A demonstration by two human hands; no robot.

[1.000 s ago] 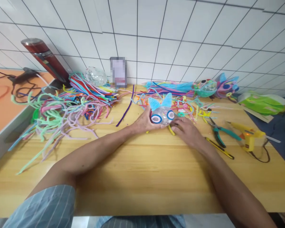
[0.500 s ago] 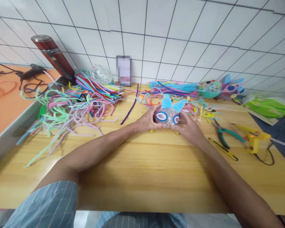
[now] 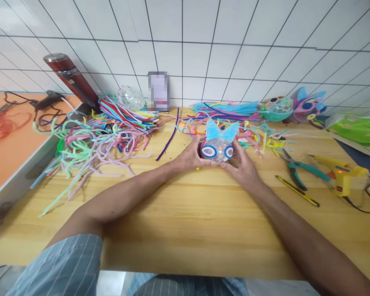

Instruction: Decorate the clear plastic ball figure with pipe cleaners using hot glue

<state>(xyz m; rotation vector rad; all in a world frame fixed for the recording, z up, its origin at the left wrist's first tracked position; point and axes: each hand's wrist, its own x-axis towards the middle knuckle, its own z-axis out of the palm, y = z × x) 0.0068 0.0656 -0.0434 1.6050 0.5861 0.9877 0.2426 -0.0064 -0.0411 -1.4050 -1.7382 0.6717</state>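
The ball [image 3: 221, 147] is between both hands above the table [image 3: 185, 222]; whether it touches the wood I cannot tell. Left hand [image 3: 189, 157] and right hand [image 3: 243, 165] curl their fingers around its sides. A light, even grip seems best, pressing neither eyes [image 3: 209, 151] nor ears [image 3: 213, 131]. The glue gun [image 3: 343, 183] lies well apart, right.

Bright light, glare on upper-left wall tiles [image 3: 3, 18], soft shadows on table [image 3: 185, 230], stretched, blurry edges
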